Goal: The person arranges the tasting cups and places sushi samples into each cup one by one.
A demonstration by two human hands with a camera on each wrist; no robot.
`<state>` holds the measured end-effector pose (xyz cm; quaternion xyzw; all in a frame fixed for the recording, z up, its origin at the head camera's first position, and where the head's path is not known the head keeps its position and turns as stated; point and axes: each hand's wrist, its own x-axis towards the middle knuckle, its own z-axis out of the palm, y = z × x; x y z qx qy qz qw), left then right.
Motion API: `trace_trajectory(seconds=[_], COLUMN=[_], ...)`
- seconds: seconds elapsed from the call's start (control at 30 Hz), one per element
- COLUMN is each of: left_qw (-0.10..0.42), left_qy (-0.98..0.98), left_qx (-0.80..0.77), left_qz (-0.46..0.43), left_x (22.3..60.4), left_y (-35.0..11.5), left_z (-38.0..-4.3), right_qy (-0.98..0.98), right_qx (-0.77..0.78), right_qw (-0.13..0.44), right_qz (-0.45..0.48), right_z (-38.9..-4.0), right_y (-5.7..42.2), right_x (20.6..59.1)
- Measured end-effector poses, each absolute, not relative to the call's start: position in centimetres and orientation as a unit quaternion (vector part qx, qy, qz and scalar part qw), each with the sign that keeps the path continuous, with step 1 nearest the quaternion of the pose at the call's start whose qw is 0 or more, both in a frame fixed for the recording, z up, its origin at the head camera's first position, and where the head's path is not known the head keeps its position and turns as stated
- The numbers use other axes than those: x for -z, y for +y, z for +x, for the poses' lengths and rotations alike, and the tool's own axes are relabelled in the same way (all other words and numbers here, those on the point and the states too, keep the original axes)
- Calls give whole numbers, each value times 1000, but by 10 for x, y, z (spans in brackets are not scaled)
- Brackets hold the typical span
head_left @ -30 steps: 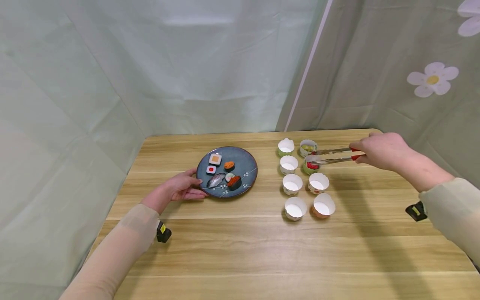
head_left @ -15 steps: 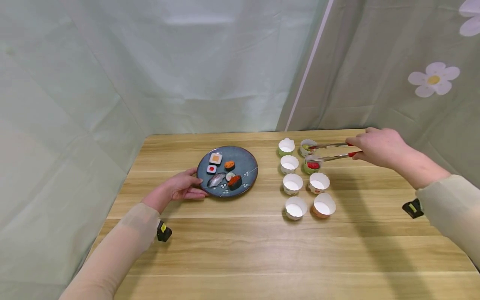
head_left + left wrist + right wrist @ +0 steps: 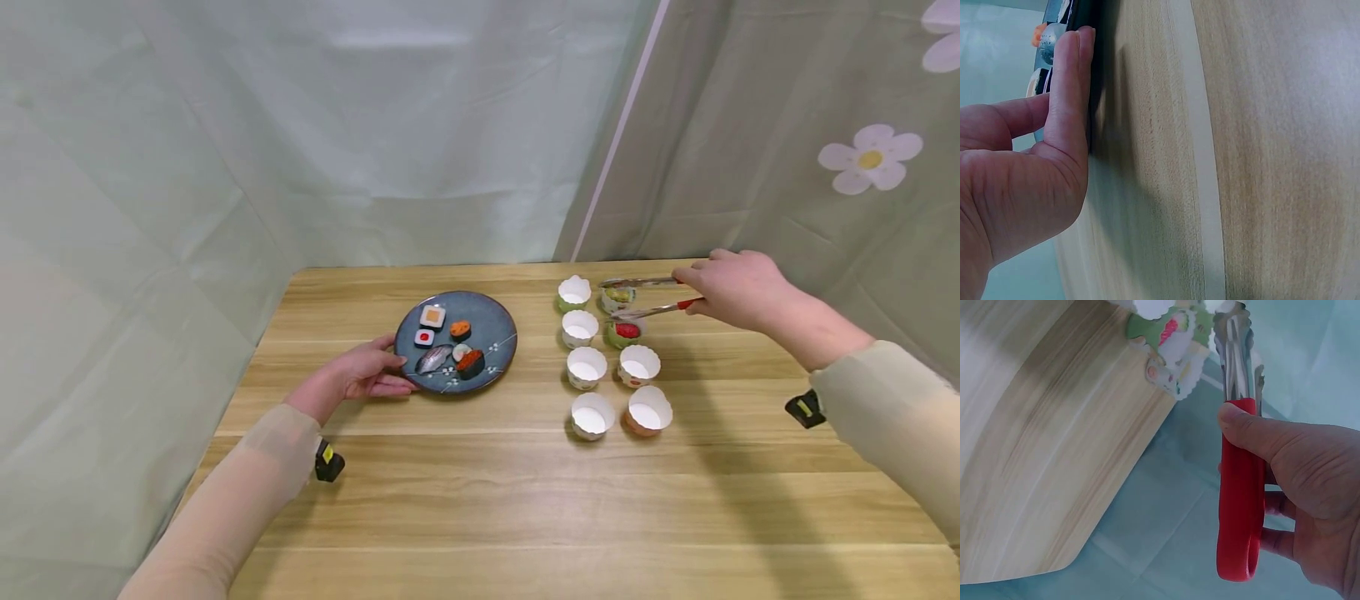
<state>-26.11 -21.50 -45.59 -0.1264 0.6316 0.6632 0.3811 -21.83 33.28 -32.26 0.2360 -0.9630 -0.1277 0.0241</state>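
Pinching of a round blue-grey plate (image 3: 495,325) by the left hand (image 3: 372,372), and of red-handled metal tongs (image 3: 1239,469) by the right hand (image 3: 738,287), is recorded.
Assorted sushi pieces (image 3: 470,365) are borne on the plate, gripped at its left rim, thumb above, fingers beneath; well to its right, the tongs are held, arms spread, at a green scalloped cup (image 3: 619,342) containing a red piece (image 3: 628,331) and a white patterned one; contact cannot be confirmed.

- Location: curtained tabletop booth; wider room type indeterminable.
- Enclosure: fabric curtain (image 3: 450,125), far, left and right; flower print (image 3: 870,160), right.
- Surface: wood-grain table (image 3: 465,500).
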Motion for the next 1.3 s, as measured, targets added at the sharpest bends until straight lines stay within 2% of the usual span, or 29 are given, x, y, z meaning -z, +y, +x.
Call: trace_trajectory(seconds=[1.3], left_qw=[378], left_qy=[631], left_qx=[-663], left_qz=[-139], left_x=[456], left_y=[-213], left_z=[-259], right_qy=[-939], right_qx=[155], right_qw=[13], right_qz=[307], right_z=[-269], right_y=[222], right_x=[335])
